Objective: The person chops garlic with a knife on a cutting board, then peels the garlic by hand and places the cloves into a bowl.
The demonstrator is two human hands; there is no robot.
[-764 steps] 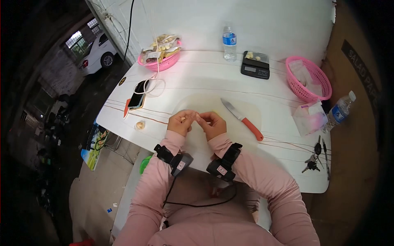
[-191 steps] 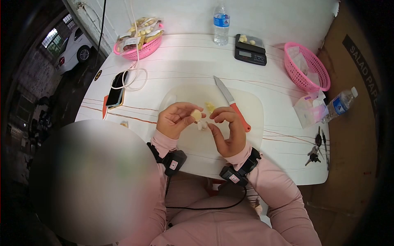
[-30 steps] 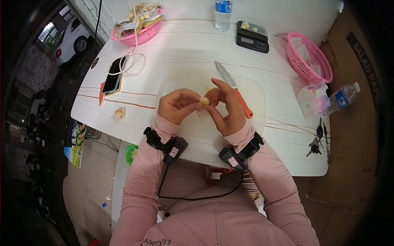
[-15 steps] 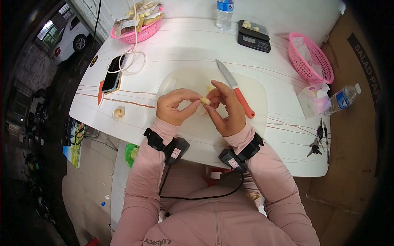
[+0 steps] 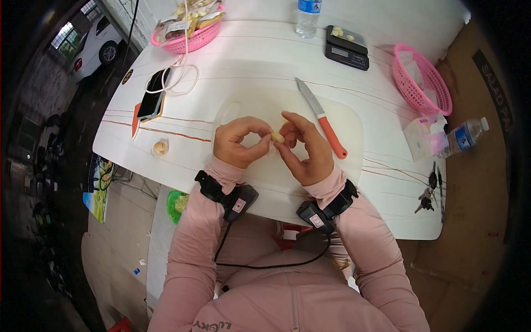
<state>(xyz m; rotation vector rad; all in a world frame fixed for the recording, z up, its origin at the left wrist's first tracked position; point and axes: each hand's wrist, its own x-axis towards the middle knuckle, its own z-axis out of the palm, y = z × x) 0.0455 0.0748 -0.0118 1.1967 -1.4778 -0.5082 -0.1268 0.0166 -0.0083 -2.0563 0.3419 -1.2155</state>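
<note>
Pale-yellow peeled clove (image 5: 276,136) sits between the 2 hands, raised just above the translucent white cutting board (image 5: 260,105) near its front half. The left hand (image 5: 239,143) has its grip closed on the clove: thumb and index finger are curled into a ring, and their tips pinch the left end of the clove. The right hand (image 5: 305,148) has its grip closed on the opposite end, with thumb and fingertips pressed to the clove and the remaining fingers bent inward. Both hands are touching at the clove. A black sensor unit (image 5: 238,199) is strapped to each wrist over the pink sleeves, with a black cable running from the left one.

The orange-handled knife (image 5: 322,118) lies flat on the cutting board just beside the right hand, blade pointing away from the person. The cutting board rests on the white surface (image 5: 265,61).

Further items on the surface:
- 1 dark smartphone (image 5: 150,102) with a coiled white cable (image 5: 178,83), well to the left.
- 1 small pale piece in a clear wrapper (image 5: 160,147), near the left edge.
- 1 pink plastic basket of packets (image 5: 185,34), far left.
- 1 upright water bottle (image 5: 308,15).
- 1 black digital scale (image 5: 347,48) carrying pale pieces.
- 1 pink plastic basket (image 5: 425,82), far right.
</note>
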